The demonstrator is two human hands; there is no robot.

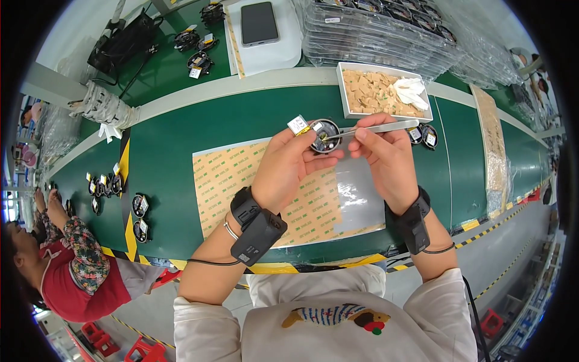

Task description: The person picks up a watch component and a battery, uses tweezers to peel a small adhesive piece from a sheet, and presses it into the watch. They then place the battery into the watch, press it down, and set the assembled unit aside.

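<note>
My left hand (286, 164) grips a round black device housing (325, 135) with bare electronics inside. A small white-and-yellow battery pouch (300, 125) sticks out at its left rim. Metal tweezers (386, 127) lie in the fingers of my right hand (386, 154), their tips reaching into the open housing. Below the hands a tan sheet of adhesive backing (235, 181) lies on the green table, with a bare translucent strip (360, 193) on its right part. Straps with black boxes are on both wrists.
A white box (347, 105) of tan scraps stands beyond my hands. Two round units (429, 136) lie to its right, others (140, 206) at left. Clear trays (374, 36) are stacked behind, near a phone (260, 24). A co-worker in red (78, 271) sits at left.
</note>
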